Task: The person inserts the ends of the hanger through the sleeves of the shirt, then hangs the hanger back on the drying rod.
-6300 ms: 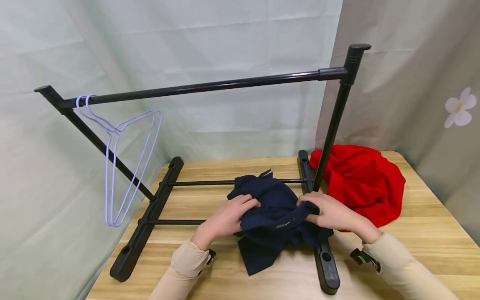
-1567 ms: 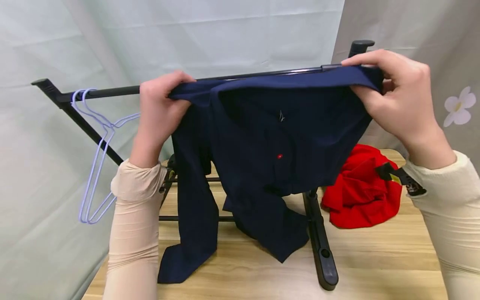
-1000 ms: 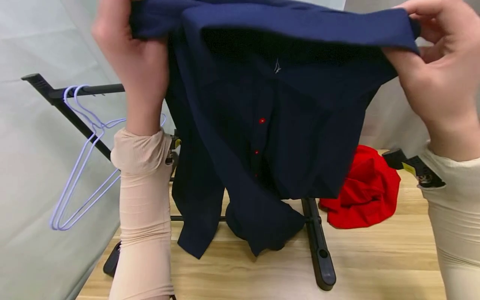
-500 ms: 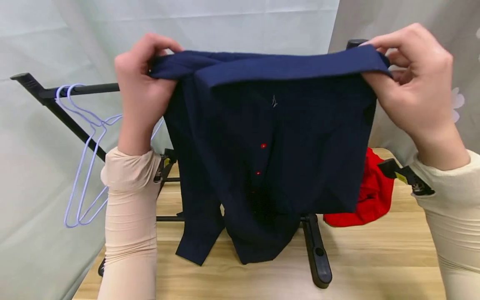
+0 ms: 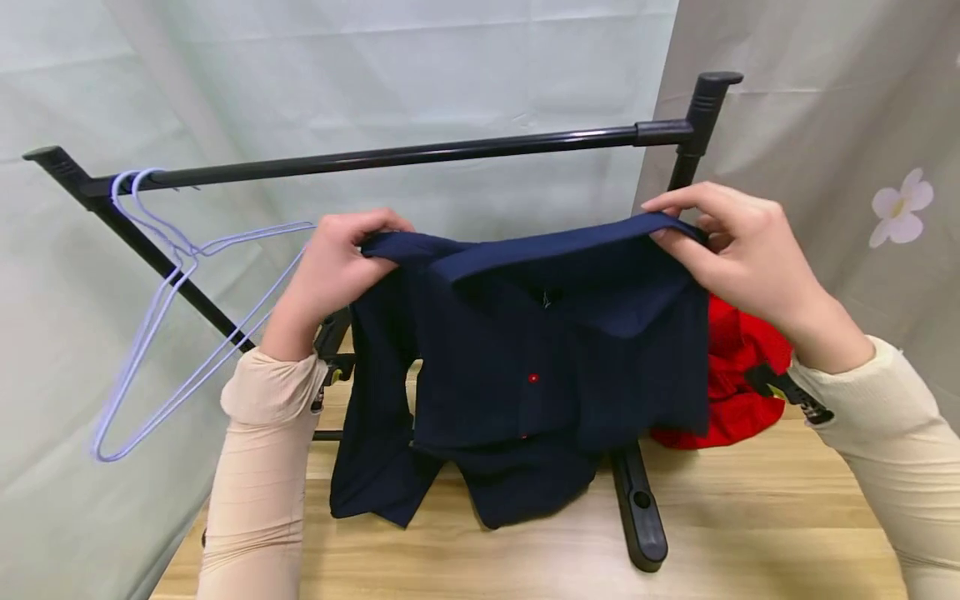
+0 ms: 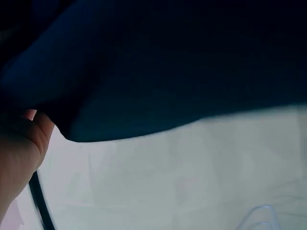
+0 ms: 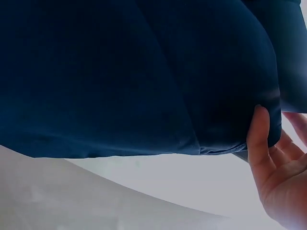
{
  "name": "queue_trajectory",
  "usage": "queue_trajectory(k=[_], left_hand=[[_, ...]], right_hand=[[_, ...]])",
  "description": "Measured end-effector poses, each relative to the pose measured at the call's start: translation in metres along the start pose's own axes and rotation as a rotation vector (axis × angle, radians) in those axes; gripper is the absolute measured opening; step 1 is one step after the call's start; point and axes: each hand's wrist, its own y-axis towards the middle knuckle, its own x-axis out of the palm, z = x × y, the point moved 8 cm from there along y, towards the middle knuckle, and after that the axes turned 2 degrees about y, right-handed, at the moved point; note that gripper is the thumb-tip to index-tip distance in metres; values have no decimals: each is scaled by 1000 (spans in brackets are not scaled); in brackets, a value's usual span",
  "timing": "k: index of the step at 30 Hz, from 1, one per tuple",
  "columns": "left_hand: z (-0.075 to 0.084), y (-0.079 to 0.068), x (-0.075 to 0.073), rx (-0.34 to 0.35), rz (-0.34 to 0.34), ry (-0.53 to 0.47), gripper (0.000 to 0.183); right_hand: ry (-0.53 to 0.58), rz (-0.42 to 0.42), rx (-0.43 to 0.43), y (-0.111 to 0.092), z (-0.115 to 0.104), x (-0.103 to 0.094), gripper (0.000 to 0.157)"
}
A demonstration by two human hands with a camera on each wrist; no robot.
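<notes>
A navy blue shirt (image 5: 487,367) with small red buttons hangs spread out between my two hands in the head view. My left hand (image 5: 341,262) pinches its upper left edge between thumb and fingers. At the other end, my right hand (image 5: 742,246) pinches the upper right edge. The top edge is drawn out between them, below the level of the black rail (image 5: 420,154). One sleeve (image 5: 382,442) dangles on the left, and the lower folds hang just over the table. Dark cloth of the shirt (image 6: 158,72) fills much of the left wrist view and also of the right wrist view.
Two pale purple hangers (image 5: 191,250) hang at the rail's left end. A red garment (image 5: 742,367) lies heaped on the wooden table (image 5: 780,500), behind my right wrist. The rack's black foot (image 5: 641,517) extends forward below the shirt. Curtains (image 5: 465,75) close off the back and sides.
The shirt, bunched on the rack's base at first, has been lifted and spread. It rose above the rail, and both hands have since lowered it, drawing slightly closer together. The hangers swing.
</notes>
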Motion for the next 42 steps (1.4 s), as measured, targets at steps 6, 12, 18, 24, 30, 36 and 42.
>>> queue_trajectory(k=[6,12,18,24,30,36,42], left_hand=[[-41,-22,31,-38,-114,9,23],[-62,-43,63,-90,-240,-42,25],[-77,-58,87,-138,-333,-65,24],[-86,-68,102,-155,-369,-84,26],[-85,-69,108,-144,-411,-111,22],[-76,-73,112,-181,-536,-59,41],[-43,-79,115,-141,-605,-47,70]], right_hand=[[23,-70,57,-19,22,26,31],[40,-139,115,-44,47,49,29],[61,-203,184,-63,62,67,28],[75,-219,212,-72,70,76,24],[66,-195,211,-73,70,77,22],[83,-198,279,-74,74,79,21],[79,-193,331,-74,75,78,19]])
